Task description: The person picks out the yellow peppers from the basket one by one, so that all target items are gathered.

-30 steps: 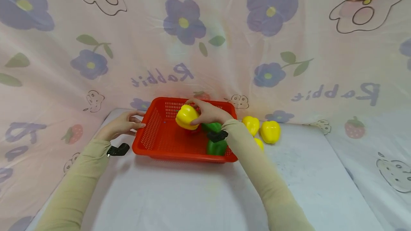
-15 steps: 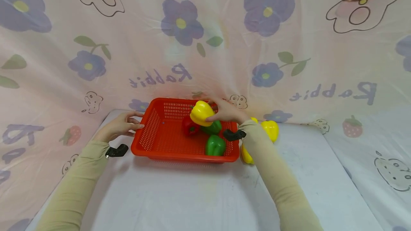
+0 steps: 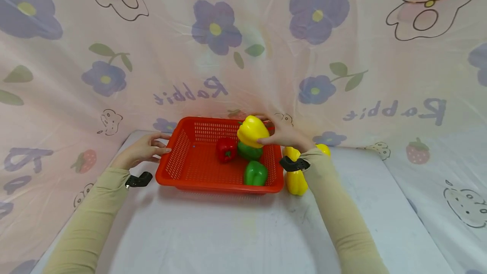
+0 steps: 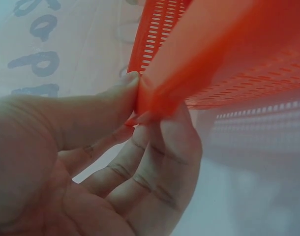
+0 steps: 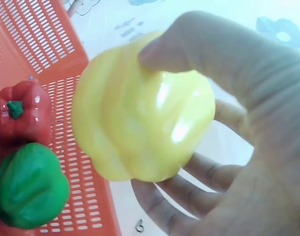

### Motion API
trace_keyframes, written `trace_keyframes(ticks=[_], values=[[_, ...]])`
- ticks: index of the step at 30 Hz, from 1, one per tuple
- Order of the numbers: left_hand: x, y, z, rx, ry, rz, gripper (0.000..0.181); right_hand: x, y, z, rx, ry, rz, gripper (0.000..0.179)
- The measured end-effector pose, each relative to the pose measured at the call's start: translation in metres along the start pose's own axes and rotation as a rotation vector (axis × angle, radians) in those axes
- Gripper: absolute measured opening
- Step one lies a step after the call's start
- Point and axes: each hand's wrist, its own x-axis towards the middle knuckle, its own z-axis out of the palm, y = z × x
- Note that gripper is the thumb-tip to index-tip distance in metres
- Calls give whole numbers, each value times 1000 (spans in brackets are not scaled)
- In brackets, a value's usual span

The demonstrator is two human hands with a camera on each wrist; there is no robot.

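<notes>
My right hand (image 3: 283,133) holds a yellow bell pepper (image 3: 253,131) above the back right part of the red plastic basket (image 3: 213,187). In the right wrist view the thumb lies over one side of that yellow bell pepper (image 5: 140,113) and the fingers curl round the other. My left hand (image 3: 142,150) grips the basket's left rim; in the left wrist view, thumb and fingers pinch the red rim (image 4: 160,98) between them. Inside the basket lie a red bell pepper (image 3: 226,149) and two green bell peppers, one at the front (image 3: 255,173) and one behind (image 3: 249,151), partly hidden by the held one.
Beside the basket's right wall, a yellow bell pepper (image 3: 296,182) lies on the white table (image 3: 213,231). Two more yellow peppers (image 3: 323,149) behind it are partly covered by the right arm. A patterned cloth (image 3: 258,79) hangs behind the table.
My right hand has moved right with the yellow bell pepper, from the basket's middle toward its right wall. The red bell pepper has come into view. My left hand stays on the rim.
</notes>
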Motion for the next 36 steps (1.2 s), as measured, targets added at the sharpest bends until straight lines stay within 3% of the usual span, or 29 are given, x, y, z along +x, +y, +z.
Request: trace_keyframes(ticks=[7,12,22,36], values=[[0,-1,1,3,1,14,60,-25,-16,-13,90,25,-26,77],[0,0,1,1,-1,16,61,-49,-28,-24,76,90,44,78],[1,-2,1,3,6,-1,60,-80,14,-45,38,164,122,81],[-1,-4,-1,-5,-14,12,66,-137,39,-62,-19,250,239,79]])
